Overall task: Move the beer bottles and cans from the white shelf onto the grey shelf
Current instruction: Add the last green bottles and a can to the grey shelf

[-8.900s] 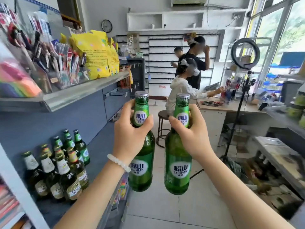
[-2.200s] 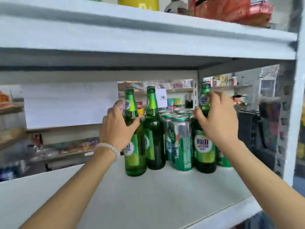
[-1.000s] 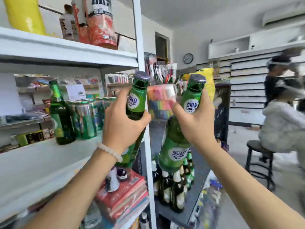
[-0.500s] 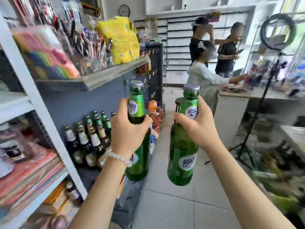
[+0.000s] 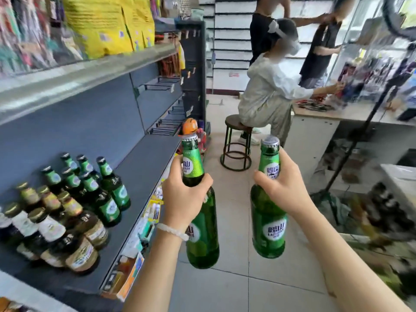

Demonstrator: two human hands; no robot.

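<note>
L bottle (image 5: 202, 224): green glass, tall, thin neck, fat round body. White oval label w/ letters. Silver cap on top. Held up in the air, over the floor, just off the front edge of the grey shelf (image 5: 144, 163).
R bottle (image 5: 267, 212): same kind, same green, shiny and smooth. Also in the air, a bit to the right of the L bottle, not touching it.
L hand (image 5: 184, 199): fingers wrapped round the L bottle's neck, thumb on the right side. White bead band on the wrist.
R hand (image 5: 281, 188): fingers wrapped round the R bottle's neck, tight grip.
What changed: 2.2 s ago both hands were taking these bottles off the white shelf. 1 s ago the person was turning away w/ them tipped. Half a sec ago they were in front of the grey shelf, and now they sit lower and nearer to it, both upright.
What it means: pick-up and carry look done for this pair. Prob. next is to set them down on the bare part of the grey shelf.
Grey shelf: flat, dark, dull metal, long. Lots of free room on the right half.
Other bottles (image 5: 67, 210): packed group on the left of the grey shelf, some green, some brown w/ pale labels.
Floor (image 5: 236, 289): pale tiles, hard. Glass would break if dropped.
Stool (image 5: 236, 143): round seat, dark metal legs, well apart. A person sits on it.
</note>
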